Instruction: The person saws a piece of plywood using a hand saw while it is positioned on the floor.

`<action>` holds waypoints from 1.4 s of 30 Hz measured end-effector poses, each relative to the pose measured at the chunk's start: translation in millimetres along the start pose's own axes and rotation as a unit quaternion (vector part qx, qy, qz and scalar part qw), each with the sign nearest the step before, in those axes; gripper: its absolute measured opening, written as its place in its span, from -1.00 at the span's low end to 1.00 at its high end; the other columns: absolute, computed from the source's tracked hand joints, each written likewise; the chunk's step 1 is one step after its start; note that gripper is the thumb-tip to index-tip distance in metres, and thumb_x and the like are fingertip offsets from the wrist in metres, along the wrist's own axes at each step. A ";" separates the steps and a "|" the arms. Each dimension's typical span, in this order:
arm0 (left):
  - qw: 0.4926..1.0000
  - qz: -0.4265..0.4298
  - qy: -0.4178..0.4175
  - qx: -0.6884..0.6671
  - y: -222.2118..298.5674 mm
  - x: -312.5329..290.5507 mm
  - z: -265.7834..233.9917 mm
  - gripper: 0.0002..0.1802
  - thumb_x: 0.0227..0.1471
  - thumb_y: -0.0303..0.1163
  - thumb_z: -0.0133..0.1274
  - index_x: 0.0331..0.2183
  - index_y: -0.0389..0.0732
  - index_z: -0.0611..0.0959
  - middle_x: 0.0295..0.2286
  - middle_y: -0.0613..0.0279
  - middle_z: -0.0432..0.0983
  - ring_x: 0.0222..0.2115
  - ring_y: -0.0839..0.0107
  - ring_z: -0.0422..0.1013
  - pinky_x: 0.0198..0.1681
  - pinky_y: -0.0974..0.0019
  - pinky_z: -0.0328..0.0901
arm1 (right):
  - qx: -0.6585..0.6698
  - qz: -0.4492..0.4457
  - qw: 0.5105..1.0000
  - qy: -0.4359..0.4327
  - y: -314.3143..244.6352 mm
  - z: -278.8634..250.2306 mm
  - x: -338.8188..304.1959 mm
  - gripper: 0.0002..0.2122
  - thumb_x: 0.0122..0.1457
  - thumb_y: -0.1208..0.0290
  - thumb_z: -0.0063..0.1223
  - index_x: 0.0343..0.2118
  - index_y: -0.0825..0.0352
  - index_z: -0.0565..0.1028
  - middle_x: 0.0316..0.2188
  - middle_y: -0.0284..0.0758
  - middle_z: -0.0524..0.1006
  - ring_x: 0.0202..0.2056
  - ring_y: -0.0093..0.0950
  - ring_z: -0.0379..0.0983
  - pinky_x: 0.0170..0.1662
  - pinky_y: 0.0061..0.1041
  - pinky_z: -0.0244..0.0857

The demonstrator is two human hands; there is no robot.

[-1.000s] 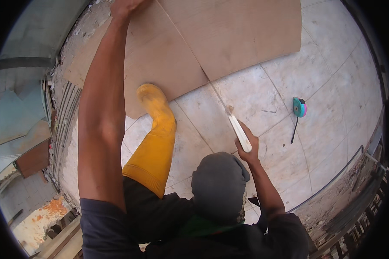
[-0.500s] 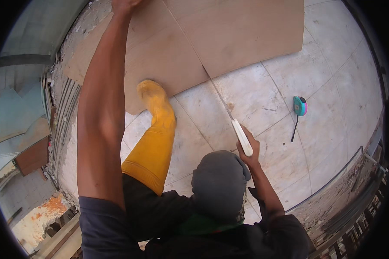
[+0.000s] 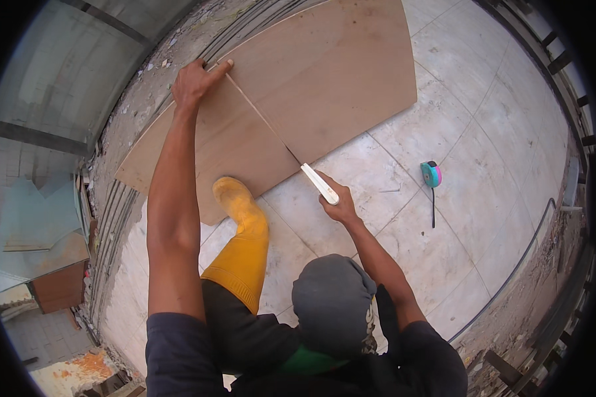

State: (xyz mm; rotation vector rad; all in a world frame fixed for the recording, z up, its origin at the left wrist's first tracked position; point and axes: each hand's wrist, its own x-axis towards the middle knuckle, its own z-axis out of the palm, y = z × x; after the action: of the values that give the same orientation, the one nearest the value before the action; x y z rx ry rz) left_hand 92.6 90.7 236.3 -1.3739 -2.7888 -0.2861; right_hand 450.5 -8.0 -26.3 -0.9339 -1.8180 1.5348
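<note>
My right hand (image 3: 342, 204) is closed around the white handle of a handsaw (image 3: 319, 184). Most of its blade is hidden; a short dark part shows at a straight, narrow cut running across a brown plywood sheet (image 3: 351, 73). At the sheet's far edge, my left hand (image 3: 196, 83) grips the board beside the far end of that cut, thumb on top and other fingers partly hidden. A yellow rubber boot (image 3: 242, 212) on my leg presses on the near left part of the sheet.
A teal and pink tape measure (image 3: 431, 174) lies on the pale tiled floor (image 3: 470, 218) at right, with a small nail-like piece (image 3: 390, 191) near it. Long thin rods (image 3: 116, 221) line the left side, beside broken bluish panels (image 3: 36, 215). A rounded grey cloth shape (image 3: 331, 298) blocks the lower middle.
The view has shifted, bringing my left hand fully into sight at the sheet's far edge. The saw has been pushed forward, its handle now close to the sheet's near edge.
</note>
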 end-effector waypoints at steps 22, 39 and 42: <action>0.999 -0.029 0.000 0.037 -22.8 29.4 24.0 0.13 -0.26 0.60 0.01 0.01 -0.23 0.65 -0.04 -0.08 0.59 0.03 0.06 0.50 0.09 0.03 0.33 | -0.024 -0.055 0.998 0.036 6.9 4.9 -0.8 -0.30 -0.05 0.61 0.10 0.27 0.11 0.37 -0.16 -0.07 0.62 -0.29 -0.14 0.61 -0.20 -0.40 0.47; 0.998 0.011 -0.023 0.055 -33.1 67.4 41.6 0.20 -0.22 0.59 -0.03 0.16 -0.25 0.53 0.09 -0.11 0.49 0.14 0.06 0.40 0.20 0.08 0.22 | -0.022 -0.073 0.995 0.063 4.7 6.5 5.2 -0.35 -0.03 0.64 0.07 0.24 0.19 0.41 -0.14 -0.04 0.61 -0.38 -0.40 0.57 -0.18 -0.54 0.41; 0.997 -0.027 -0.033 0.067 -59.1 67.3 43.6 0.20 -0.23 0.59 -0.02 0.15 -0.26 0.54 0.10 -0.13 0.48 0.14 0.07 0.40 0.19 0.07 0.24 | -0.031 0.007 0.999 0.014 2.0 -11.0 -51.2 -0.35 -0.02 0.65 0.06 0.24 0.19 0.41 -0.10 -0.06 0.62 -0.30 -0.38 0.63 -0.15 -0.54 0.42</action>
State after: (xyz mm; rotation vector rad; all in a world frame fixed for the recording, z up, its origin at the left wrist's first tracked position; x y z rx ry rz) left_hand 7.6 115.8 190.9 -1.3029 -2.8426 -0.0543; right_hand 489.7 -42.8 -25.9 -0.9930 -1.8537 1.4737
